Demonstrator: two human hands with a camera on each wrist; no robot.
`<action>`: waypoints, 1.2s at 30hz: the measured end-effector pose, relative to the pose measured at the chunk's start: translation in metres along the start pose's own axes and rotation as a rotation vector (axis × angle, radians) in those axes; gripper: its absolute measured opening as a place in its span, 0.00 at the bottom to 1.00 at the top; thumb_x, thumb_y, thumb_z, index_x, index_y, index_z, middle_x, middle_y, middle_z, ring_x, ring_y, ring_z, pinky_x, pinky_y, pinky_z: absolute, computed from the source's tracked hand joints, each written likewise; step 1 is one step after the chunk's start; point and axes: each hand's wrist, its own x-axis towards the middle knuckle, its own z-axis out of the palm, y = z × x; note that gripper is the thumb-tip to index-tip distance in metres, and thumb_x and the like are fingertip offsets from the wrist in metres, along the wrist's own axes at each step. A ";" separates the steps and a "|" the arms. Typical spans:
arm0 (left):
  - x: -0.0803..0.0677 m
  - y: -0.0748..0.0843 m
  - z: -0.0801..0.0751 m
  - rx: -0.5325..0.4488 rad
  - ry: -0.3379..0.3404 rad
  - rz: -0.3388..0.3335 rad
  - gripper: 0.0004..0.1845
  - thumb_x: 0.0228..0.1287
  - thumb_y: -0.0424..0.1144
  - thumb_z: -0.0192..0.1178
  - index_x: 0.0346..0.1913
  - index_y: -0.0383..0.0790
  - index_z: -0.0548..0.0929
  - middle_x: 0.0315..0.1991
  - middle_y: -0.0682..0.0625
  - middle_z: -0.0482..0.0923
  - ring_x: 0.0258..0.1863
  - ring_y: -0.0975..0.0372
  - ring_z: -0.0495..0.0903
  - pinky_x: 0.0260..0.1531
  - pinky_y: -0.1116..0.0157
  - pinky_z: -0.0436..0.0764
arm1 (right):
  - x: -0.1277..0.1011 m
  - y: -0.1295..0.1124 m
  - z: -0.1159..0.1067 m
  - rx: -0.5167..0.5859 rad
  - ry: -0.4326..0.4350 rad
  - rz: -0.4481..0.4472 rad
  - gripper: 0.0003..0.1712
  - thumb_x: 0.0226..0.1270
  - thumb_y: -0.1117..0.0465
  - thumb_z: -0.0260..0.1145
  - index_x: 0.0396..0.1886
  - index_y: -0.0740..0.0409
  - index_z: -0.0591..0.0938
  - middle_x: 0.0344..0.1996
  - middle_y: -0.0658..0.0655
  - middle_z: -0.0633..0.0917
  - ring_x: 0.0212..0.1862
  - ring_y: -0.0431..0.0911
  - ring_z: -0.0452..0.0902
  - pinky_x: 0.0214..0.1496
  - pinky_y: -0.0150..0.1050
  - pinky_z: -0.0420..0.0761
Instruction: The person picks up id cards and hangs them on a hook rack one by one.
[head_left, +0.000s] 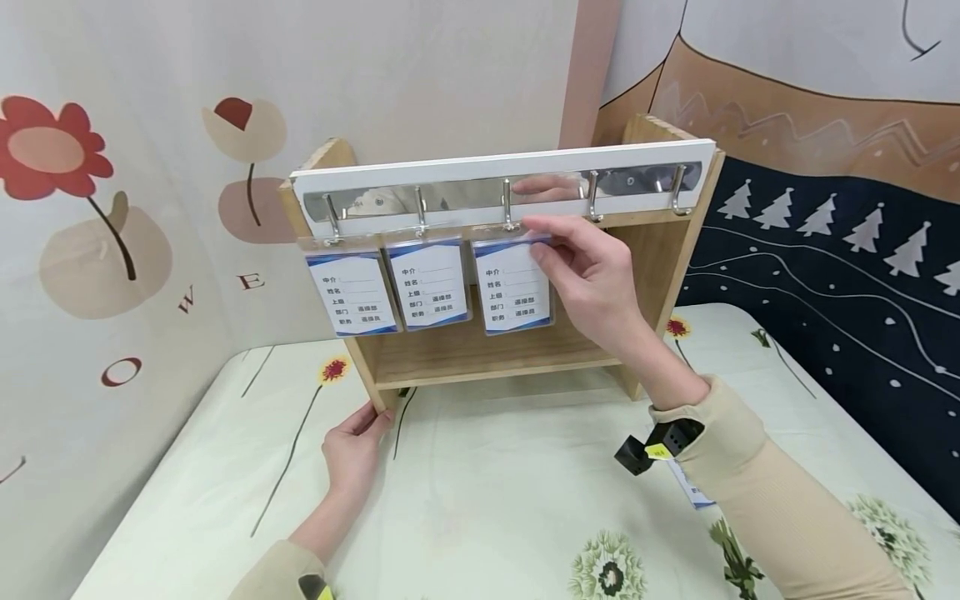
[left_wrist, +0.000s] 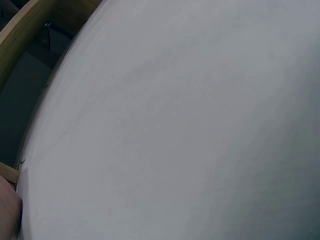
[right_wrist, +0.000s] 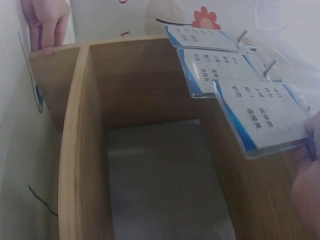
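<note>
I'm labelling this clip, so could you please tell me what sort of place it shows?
Probably a staged indoor tabletop set, not a real office: a flower-print cloth covers the table, printed fabric backdrops hang behind, and a small wooden shelf carries a hook rail with three badge holders.

A right hand [head_left: 592,279] covers the third badge's [head_left: 512,287] two-o'clock corner; print on all badges is too small to read; the left-wrist view blurs grey.

Flower-printed tablecloth [head_left: 525,500] under a wooden shelf unit [head_left: 652,275], its base flat on the cloth.
</note>
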 end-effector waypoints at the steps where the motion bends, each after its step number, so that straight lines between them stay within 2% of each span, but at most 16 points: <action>1: 0.000 0.000 0.000 -0.001 0.000 0.000 0.21 0.69 0.33 0.66 0.63 0.32 0.82 0.56 0.36 0.82 0.49 0.66 0.83 0.42 0.83 0.78 | 0.000 0.000 0.000 -0.005 -0.001 -0.006 0.16 0.68 0.81 0.63 0.55 0.74 0.83 0.48 0.66 0.86 0.43 0.42 0.81 0.46 0.30 0.83; 7: 0.001 -0.001 0.000 0.004 0.001 0.005 0.21 0.69 0.33 0.66 0.63 0.33 0.82 0.56 0.37 0.83 0.54 0.58 0.83 0.42 0.83 0.78 | 0.000 0.002 0.000 -0.041 0.000 -0.031 0.17 0.68 0.79 0.65 0.56 0.73 0.83 0.49 0.66 0.86 0.44 0.46 0.80 0.46 0.29 0.82; 10: 0.002 -0.001 0.000 0.012 0.004 0.009 0.21 0.69 0.33 0.66 0.62 0.33 0.82 0.56 0.37 0.83 0.54 0.57 0.83 0.42 0.83 0.79 | 0.000 0.001 0.000 -0.054 -0.001 -0.028 0.18 0.68 0.78 0.65 0.57 0.72 0.83 0.49 0.65 0.87 0.45 0.47 0.80 0.45 0.28 0.81; 19: 0.001 0.000 0.000 0.020 0.005 0.008 0.20 0.69 0.33 0.66 0.62 0.33 0.82 0.56 0.37 0.83 0.53 0.59 0.83 0.41 0.83 0.78 | -0.004 0.004 0.002 -0.069 -0.028 0.071 0.21 0.69 0.79 0.64 0.60 0.70 0.82 0.52 0.63 0.86 0.44 0.45 0.77 0.40 0.26 0.76; 21: 0.000 0.000 0.000 0.018 0.003 0.007 0.20 0.69 0.33 0.66 0.62 0.33 0.82 0.56 0.37 0.83 0.51 0.62 0.84 0.41 0.83 0.78 | -0.004 0.003 0.002 -0.070 -0.024 0.067 0.21 0.69 0.79 0.64 0.60 0.69 0.82 0.51 0.62 0.86 0.44 0.46 0.77 0.40 0.26 0.76; 26: 0.000 -0.001 0.000 0.007 0.005 0.013 0.20 0.69 0.33 0.66 0.61 0.32 0.83 0.55 0.37 0.83 0.42 0.77 0.81 0.41 0.83 0.79 | -0.004 0.004 0.004 -0.065 -0.018 0.061 0.21 0.69 0.79 0.63 0.61 0.69 0.82 0.50 0.62 0.86 0.44 0.48 0.78 0.42 0.26 0.78; 29: 0.001 -0.001 0.000 0.004 0.007 0.014 0.20 0.69 0.33 0.66 0.61 0.32 0.83 0.55 0.36 0.83 0.39 0.81 0.80 0.41 0.83 0.79 | -0.005 0.005 0.005 -0.066 -0.007 0.058 0.21 0.70 0.79 0.63 0.60 0.69 0.83 0.50 0.62 0.86 0.44 0.47 0.77 0.43 0.27 0.78; 33: 0.000 0.000 0.000 0.008 0.002 0.009 0.20 0.69 0.33 0.66 0.62 0.32 0.82 0.56 0.36 0.82 0.48 0.67 0.84 0.41 0.83 0.79 | -0.006 0.007 0.006 -0.073 0.021 0.044 0.19 0.70 0.78 0.63 0.59 0.69 0.83 0.49 0.62 0.86 0.44 0.47 0.77 0.43 0.28 0.78; 36: 0.000 0.000 0.000 0.005 -0.002 0.005 0.20 0.69 0.33 0.66 0.62 0.32 0.82 0.56 0.36 0.82 0.51 0.63 0.84 0.42 0.83 0.79 | -0.008 0.008 0.005 -0.063 0.038 0.032 0.19 0.70 0.78 0.63 0.59 0.70 0.83 0.48 0.63 0.86 0.44 0.48 0.77 0.43 0.28 0.79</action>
